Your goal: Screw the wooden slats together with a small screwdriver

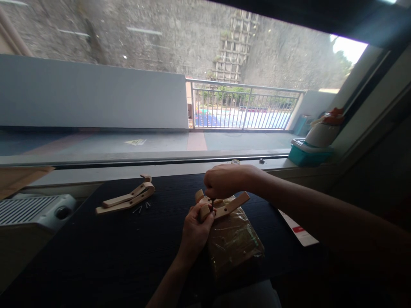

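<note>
My right hand (221, 182) is closed in a fist around what looks like a screwdriver (212, 205). Its thin dark shaft points down at a curved wooden hook piece (234, 206) with drilled holes, and the handle is hidden in the fist. From the near side, my left hand (196, 227) grips the curved end of that wooden hook piece, fingers wrapped round it. The wood rests on a brown box (236, 246) covered in shiny clear tape. Away to the left lie more curved wooden hook pieces (128, 199), with several small screws (138, 209) beside them.
Everything stands on a dark table (112, 252) beneath a window. A teal box (310, 154) and a white bottle (323, 132) occupy the sill's right end. A white card (303, 233) lies under my right forearm. At far left is a white slatted appliance (40, 209).
</note>
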`<move>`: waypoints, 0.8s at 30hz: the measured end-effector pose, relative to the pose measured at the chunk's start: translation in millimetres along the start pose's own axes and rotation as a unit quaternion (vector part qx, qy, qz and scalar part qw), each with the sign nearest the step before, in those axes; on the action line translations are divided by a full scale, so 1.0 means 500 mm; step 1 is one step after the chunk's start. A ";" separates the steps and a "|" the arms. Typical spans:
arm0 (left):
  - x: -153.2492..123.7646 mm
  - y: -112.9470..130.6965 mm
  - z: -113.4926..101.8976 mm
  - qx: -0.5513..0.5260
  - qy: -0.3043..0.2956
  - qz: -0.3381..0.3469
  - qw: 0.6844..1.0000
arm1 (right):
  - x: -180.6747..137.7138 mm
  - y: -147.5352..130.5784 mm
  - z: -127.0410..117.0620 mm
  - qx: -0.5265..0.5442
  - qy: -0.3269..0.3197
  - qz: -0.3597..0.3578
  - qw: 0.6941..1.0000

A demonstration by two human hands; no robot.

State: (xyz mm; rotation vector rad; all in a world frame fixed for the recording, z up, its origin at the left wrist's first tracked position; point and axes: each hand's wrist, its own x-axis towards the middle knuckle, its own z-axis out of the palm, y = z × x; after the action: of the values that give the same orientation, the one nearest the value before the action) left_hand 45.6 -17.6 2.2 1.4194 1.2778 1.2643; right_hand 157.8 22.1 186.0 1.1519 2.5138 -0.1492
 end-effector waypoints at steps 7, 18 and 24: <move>0.001 0.004 -0.004 -0.005 -0.018 0.003 1.000 | -0.006 -0.022 -0.031 -0.010 -0.033 0.002 0.999; 0.002 -0.010 -0.009 -0.011 -0.033 0.004 0.999 | -0.011 0.001 0.007 0.019 0.020 0.021 0.999; 0.004 0.000 -0.011 0.008 -0.052 0.007 0.999 | -0.016 -0.017 -0.020 -0.019 -0.014 -0.005 1.000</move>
State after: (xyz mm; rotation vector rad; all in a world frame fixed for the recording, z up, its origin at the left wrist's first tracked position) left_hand 40.0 -16.1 3.5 1.4869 1.2120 1.1761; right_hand 153.1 13.3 197.8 1.1153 2.4866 -0.1196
